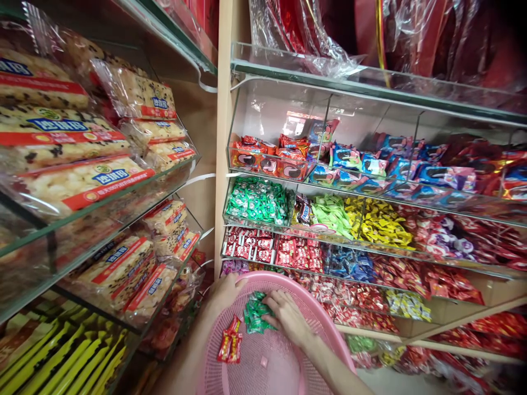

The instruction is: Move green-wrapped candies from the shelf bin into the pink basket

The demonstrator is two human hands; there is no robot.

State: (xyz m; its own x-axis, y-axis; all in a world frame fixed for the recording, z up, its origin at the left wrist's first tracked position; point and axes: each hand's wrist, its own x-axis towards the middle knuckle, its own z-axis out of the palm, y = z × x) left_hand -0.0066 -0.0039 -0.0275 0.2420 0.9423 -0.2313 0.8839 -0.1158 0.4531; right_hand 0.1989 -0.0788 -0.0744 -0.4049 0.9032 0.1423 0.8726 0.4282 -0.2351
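A round pink plastic basket (284, 373) with mesh sides is in front of me at the bottom middle. My left hand (225, 291) grips its far left rim, the fingers partly hidden. Inside the basket, my right hand (286, 314) has its bent fingers and thumb around part of a small heap of green-wrapped candies (256, 314). How many candies are within the fingers cannot be made out. To the left of that heap, several red-wrapped candies (230, 344) lie on the basket's bottom.
Glass-fronted shelves (329, 236) of sorted sweets rise just behind the basket, with a bin of green candies (257, 202) among them. At left, glass shelves (94, 206) hold packaged puffed-rice bars. A wooden upright (224, 109) stands between both shelf units.
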